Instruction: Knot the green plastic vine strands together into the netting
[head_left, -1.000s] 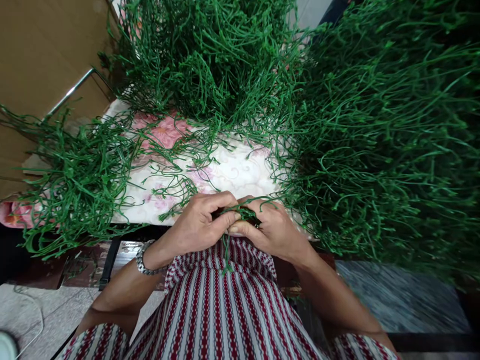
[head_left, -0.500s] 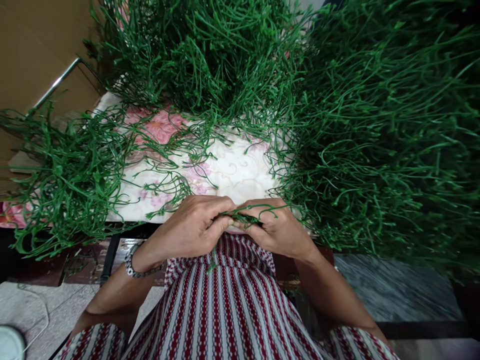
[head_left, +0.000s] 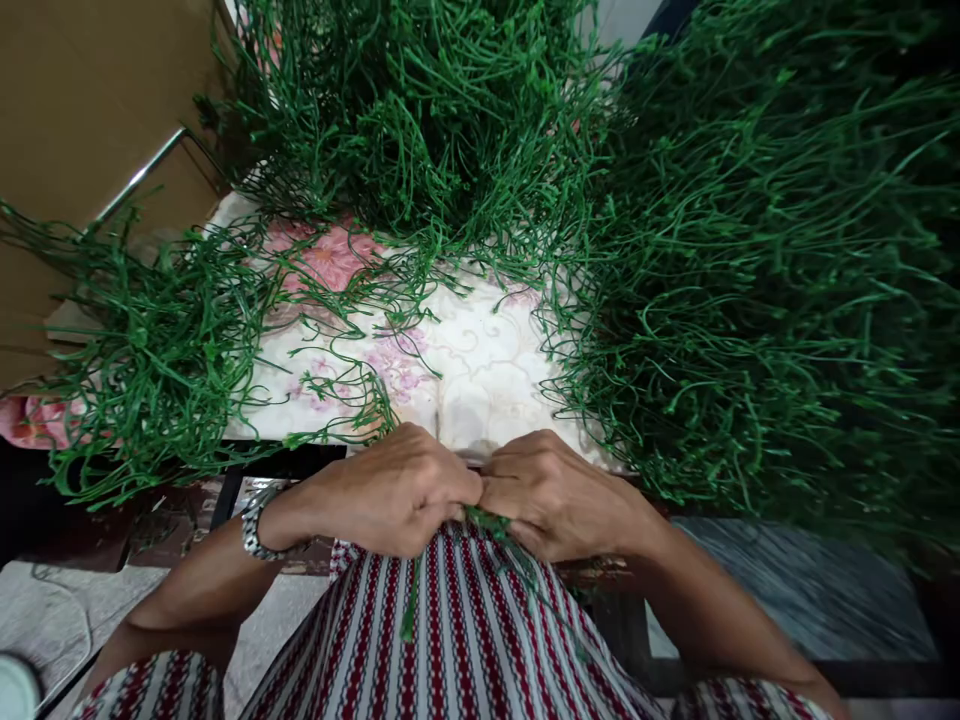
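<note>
Stems (head_left: 491,522): thin, green, held low in front of the body, between the two hands. Largely covered by fingers; number cannot be told. Long axis, where shown, slanted from the grip towards 4 or 5 o'clock, over the striped shirt (head_left: 442,650). A single strand (head_left: 409,605) is hung towards 6 o'clock, below the left hand (head_left: 409,490).

Left hand placed at 9 o'clock of the stems, right hand (head_left: 566,495) at 3. Neither is clearly nearer: the stems are touched by both, though more green is seen beside the right. Grip of each: fingers curled in tight, no gap seen, stems pinched. Fingertips of the two appear to be met at the middle; thumb contact partly hidden.

Farther out: cloth (head_left: 480,350), floral, at 12 o'clock. Loose strands (head_left: 337,345) scattered on it at 11. Small heap (head_left: 157,370) at 10, tall heap (head_left: 442,130) at 12, largest heap (head_left: 765,310) at 2. Metal rod (head_left: 140,178) set beyond the small heap. Bracelet (head_left: 255,528) worn on the left wrist.
</note>
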